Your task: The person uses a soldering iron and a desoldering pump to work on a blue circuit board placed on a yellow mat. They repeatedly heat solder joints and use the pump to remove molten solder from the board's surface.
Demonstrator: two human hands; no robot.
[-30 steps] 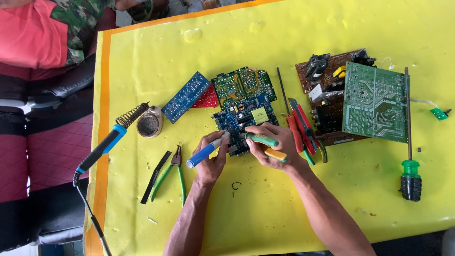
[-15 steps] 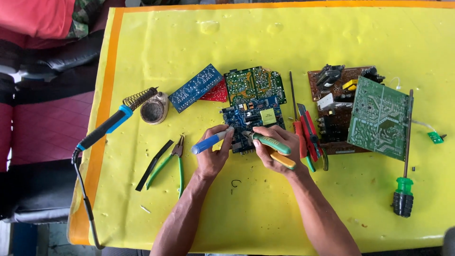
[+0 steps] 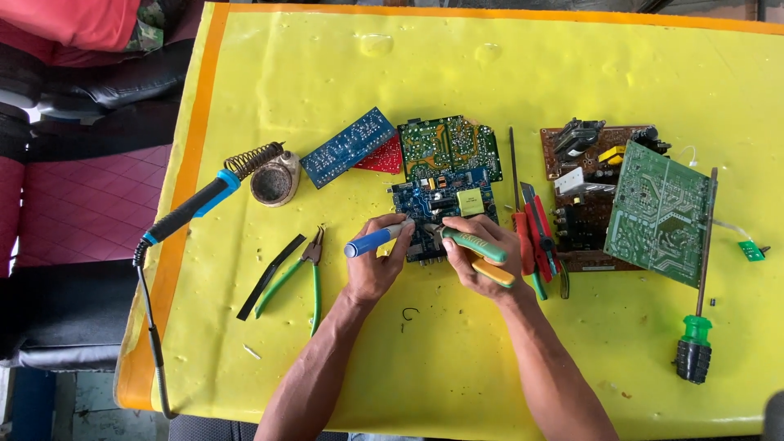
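A dark blue circuit board (image 3: pixel 441 202) with a yellow square part lies at the middle of the yellow table (image 3: pixel 490 73). My left hand (image 3: pixel 374 263) grips a blue-handled tool (image 3: pixel 369 242) whose tip rests on the board's near edge. My right hand (image 3: pixel 482 255) holds green- and yellow-handled pliers (image 3: pixel 478 249), their jaws meeting the board beside the blue tool's tip. Both hands sit at the board's front edge, close together.
A soldering iron (image 3: pixel 192 208) lies in its coil stand left of a round tin (image 3: pixel 273 184). Green-handled pliers (image 3: pixel 294 273) and a black strip lie at the left. Other boards (image 3: pixel 447 145) (image 3: pixel 661 214), red cutters (image 3: pixel 535 233) and a green screwdriver (image 3: pixel 698 318) lie around.
The view has shifted, so the table sits lower and more centred. Both hands stay on the blue board with the same tools, barely moving.
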